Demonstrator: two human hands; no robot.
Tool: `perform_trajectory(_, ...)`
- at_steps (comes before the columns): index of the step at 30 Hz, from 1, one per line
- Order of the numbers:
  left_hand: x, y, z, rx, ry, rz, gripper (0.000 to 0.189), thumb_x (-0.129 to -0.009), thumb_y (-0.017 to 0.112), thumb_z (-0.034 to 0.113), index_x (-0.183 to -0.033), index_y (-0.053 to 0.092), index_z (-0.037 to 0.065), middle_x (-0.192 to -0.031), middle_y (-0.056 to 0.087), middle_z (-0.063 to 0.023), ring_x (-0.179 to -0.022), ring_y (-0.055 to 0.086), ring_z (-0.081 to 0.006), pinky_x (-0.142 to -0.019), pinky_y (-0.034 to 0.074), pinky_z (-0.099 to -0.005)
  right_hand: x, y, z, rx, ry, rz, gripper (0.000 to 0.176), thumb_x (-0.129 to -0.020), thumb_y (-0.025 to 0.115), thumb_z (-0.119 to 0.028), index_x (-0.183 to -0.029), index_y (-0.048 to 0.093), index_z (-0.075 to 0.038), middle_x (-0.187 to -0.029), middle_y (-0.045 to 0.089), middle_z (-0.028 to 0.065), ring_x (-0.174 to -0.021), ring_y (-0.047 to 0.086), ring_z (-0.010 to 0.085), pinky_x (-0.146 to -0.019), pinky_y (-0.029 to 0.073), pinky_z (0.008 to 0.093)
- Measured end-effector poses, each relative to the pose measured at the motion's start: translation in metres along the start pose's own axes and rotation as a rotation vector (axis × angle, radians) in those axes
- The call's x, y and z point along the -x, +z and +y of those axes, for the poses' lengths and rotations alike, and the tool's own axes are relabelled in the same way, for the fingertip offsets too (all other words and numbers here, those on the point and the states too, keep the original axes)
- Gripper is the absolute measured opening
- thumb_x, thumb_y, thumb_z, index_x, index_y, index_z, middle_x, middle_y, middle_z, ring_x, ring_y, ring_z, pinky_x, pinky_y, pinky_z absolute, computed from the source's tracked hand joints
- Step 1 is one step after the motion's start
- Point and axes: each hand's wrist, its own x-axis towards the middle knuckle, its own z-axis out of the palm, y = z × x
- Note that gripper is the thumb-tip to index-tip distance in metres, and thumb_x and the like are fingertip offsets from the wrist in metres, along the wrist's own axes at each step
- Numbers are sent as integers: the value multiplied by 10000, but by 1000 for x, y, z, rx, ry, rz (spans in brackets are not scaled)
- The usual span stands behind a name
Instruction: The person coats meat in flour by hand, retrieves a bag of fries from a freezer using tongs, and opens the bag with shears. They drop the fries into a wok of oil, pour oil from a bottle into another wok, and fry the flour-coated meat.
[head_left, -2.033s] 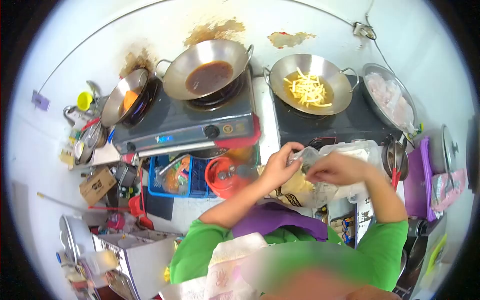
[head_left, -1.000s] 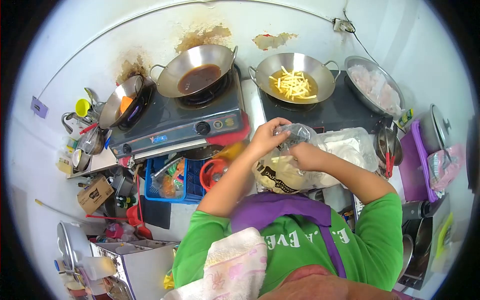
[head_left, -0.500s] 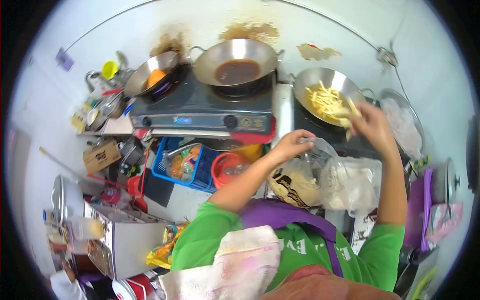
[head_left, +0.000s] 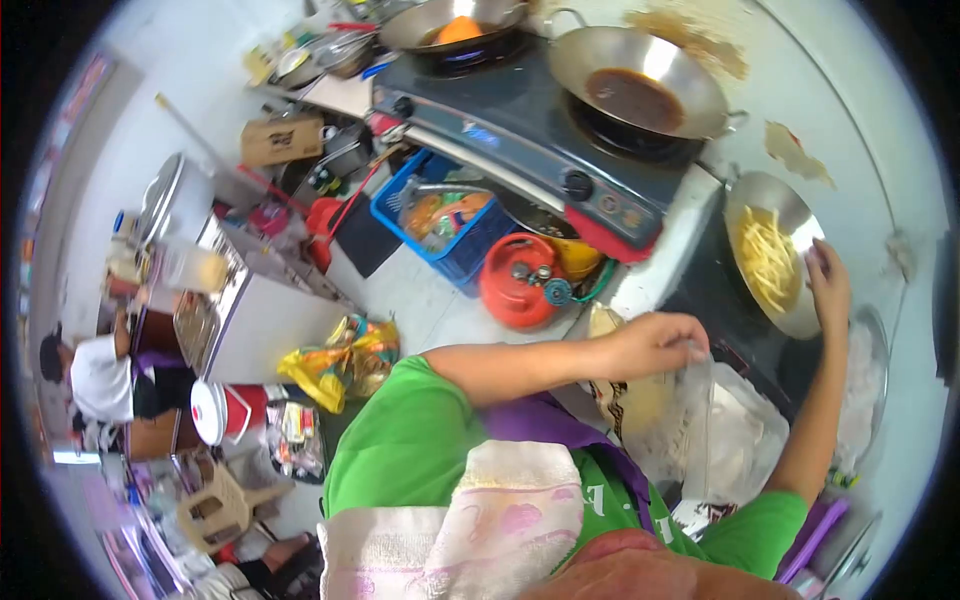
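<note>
My left hand [head_left: 655,345] pinches the top edge of a clear plastic bag [head_left: 690,430] in front of my apron. Pale contents and another clear bag with something white show beside it. My right hand [head_left: 830,290] is at the right rim of a steel wok [head_left: 812,222], its fingers curled. Whether they grip the rim or the handle there, I cannot make out. Pale yellow potato strips [head_left: 765,260] lie in oil inside the wok.
A double gas stove [head_left: 480,130] bears a wok of dark liquid [head_left: 635,100] and a wok with an orange item [head_left: 460,30]. Below stand a blue basket [head_left: 460,260] and a red gas cylinder [head_left: 520,285]. Another person [head_left: 105,375] is at far left.
The view has turned, so the stove sits higher and tilted. My right hand has moved from above the potato strips to the wok's right rim. The strips it held have left its fingers.
</note>
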Motion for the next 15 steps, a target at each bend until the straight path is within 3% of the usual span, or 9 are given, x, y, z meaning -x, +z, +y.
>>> perform_trajectory(1,11,-6,19,-30,-47,-16,194,-895,536,192,-990,548,24,-911,572,-13,-870,501,-66,-783,416,-237,24,-5,-42,-250,85,-66,372,-879,560,-272,-1142,569,-9,-926,619,54,-801,573,122,-677,457,241)
perform_trajectory(3,29,-20,41,-19,-43,-12,210,-910,521,206,-1006,536,20,-952,576,-26,-908,512,-77,-810,421,-253,72,-18,-109,-463,208,-324,464,-839,613,-338,-1153,549,-2,-992,604,47,-872,572,123,-665,478,266)
perform_trajectory(5,49,-40,65,-24,-26,37,205,-907,525,200,-1009,535,22,-959,578,-34,-917,524,-88,-812,424,-258,113,-8,-142,-657,33,-680,566,-764,681,-394,-1157,544,-10,-1065,589,74,-947,576,166,-725,494,298)
perform_trajectory(7,71,-64,84,-36,-36,63,198,-903,528,191,-1010,535,24,-962,580,-43,-922,535,-102,-812,428,-263,139,17,-163,-597,-133,-974,770,-661,762,-383,-1258,459,-1,-1274,478,167,-1145,488,260,-892,444,378)
perform_trajectory(9,91,-90,96,-63,-69,71,189,-898,531,180,-1007,536,26,-961,580,-51,-923,546,-117,-811,432,-269,166,57,-198,-448,-235,-936,886,-631,782,-324,-1338,351,-8,-1363,388,164,-1210,420,284,-955,391,391)
perform_trajectory(12,114,-123,79,-198,112,167,162,-884,531,145,-966,529,5,-847,608,-88,-788,579,-125,-689,447,-274,183,157,-233,-737,-101,-838,851,-632,756,-243,-1341,338,-28,-1318,423,145,-1198,425,294,-981,355,378)
perform_trajectory(13,122,-136,66,-166,135,177,153,-869,536,129,-965,531,9,-847,605,-103,-806,598,-160,-698,452,-295,179,189,-255,-834,-47,-851,761,-654,732,-230,-1307,397,-28,-1267,470,146,-1177,445,287,-977,355,371)
perform_trajectory(15,146,-169,62,-269,75,99,147,-853,536,106,-967,533,13,-857,602,-105,-815,602,-171,-707,456,-305,177,264,-289,-561,-262,-703,507,-731,655,-215,-1179,512,-24,-1143,543,138,-1115,494,261,-954,370,363)
